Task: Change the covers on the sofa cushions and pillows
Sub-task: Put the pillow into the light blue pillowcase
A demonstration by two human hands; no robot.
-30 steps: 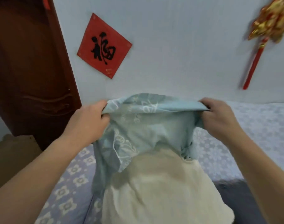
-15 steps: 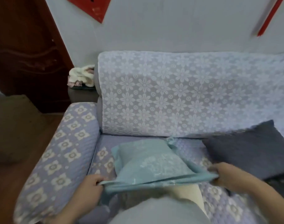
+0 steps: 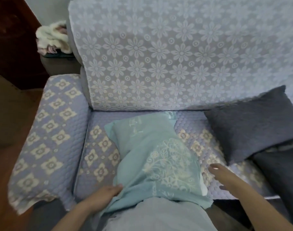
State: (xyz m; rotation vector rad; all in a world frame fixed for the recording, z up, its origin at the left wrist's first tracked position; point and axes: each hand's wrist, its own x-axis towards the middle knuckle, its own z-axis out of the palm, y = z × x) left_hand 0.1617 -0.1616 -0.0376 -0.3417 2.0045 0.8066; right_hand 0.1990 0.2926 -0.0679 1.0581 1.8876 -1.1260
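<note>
The left hand (image 3: 104,195), at the lower middle of the frame, has its fingers tucked under the near left edge of the pale blue cover (image 3: 152,157) with the thumb lying on top, so it grips the cloth there. The right hand (image 3: 220,172), lower right of the frame, hovers just beside the cover's right edge with its fingers loose and spread, holding nothing and apart from the fabric.

The cover sits over a pillow on the sofa seat (image 3: 99,157), in the middle of the frame. Its long axis runs from the lower edge of the picture up toward the backrest (image 3: 159,55), leaning a little to the left at the far end. A white floral print faces up on the near half. A sliver of white inner pillow (image 3: 203,189) shows at the near right edge.

Two dark grey cushions (image 3: 252,124) lie at the right of the frame, well apart from the cover.
</note>
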